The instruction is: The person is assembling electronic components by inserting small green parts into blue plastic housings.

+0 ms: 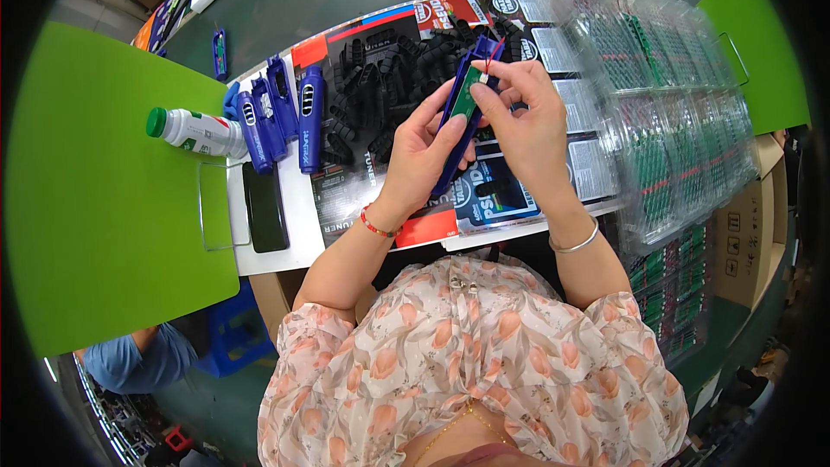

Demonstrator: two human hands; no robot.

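Note:
My left hand [421, 154] is wrapped round a long blue plastic housing [447, 175], tilted up to the right. A narrow green circuit board [465, 100] lies along the housing's open side, under my left thumb. My right hand [534, 112] pinches the board's upper end, by a small white connector [483, 79]. Thin red wires [495, 54] rise from that end. Whether the board is fully seated in the housing I cannot tell. Just beyond my hands lies a heap of black plastic parts [380, 60].
To the left lie several blue housings [309, 121], a dark phone [265, 207] and a white bottle with a green cap [194, 130]. Clear trays of green circuit boards [666, 112] are stacked at the right. Green panels [112, 199] flank the table. Another person's sleeve [143, 361] shows at lower left.

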